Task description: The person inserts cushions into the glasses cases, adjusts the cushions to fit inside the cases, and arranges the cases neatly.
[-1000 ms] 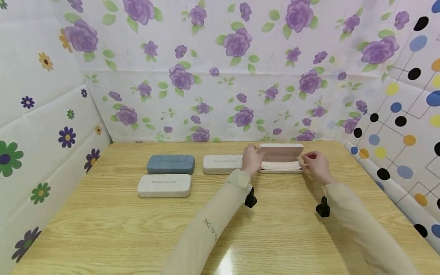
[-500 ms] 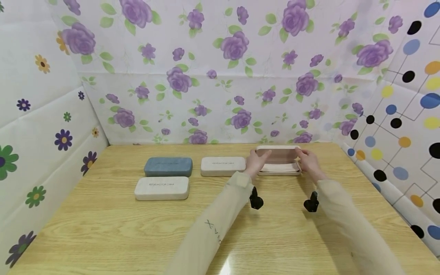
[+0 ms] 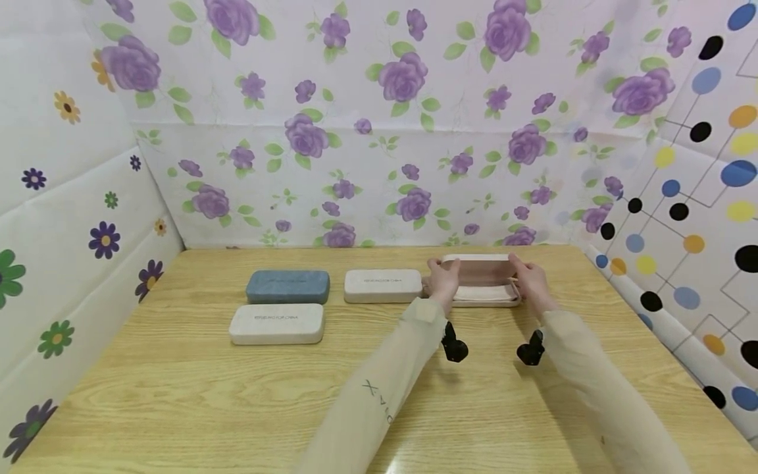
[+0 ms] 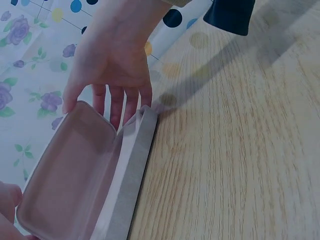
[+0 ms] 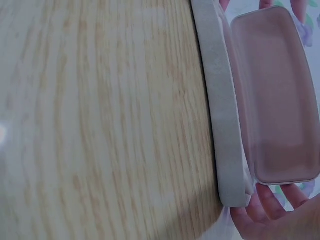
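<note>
An eyeglass case (image 3: 482,272) lies at the back right with its lid tipped up, showing a pink lining and a pale cloth (image 3: 482,293) in the base. My left hand (image 3: 445,280) grips its left end, thumb at the lid's edge. At the other end, my right hand (image 3: 531,282) holds the lid corner between thumb and fingers. The left wrist view shows the right hand (image 4: 115,60) with its thumb on the lid and fingers down beside the base. Only part of the left hand (image 4: 7,210) shows there, in the lower corner.
A closed white case (image 3: 383,286) stands just left of the left hand. Further left are a blue case (image 3: 288,287) and another white case (image 3: 277,324) in front of it. The wooden table (image 3: 237,408) ends at a flowered cloth wall (image 3: 355,184) behind.
The right hand, apart from the case a second ago, has come left onto the lid's right corner. The left hand has slid slightly right, and the lid stands a little lower.
</note>
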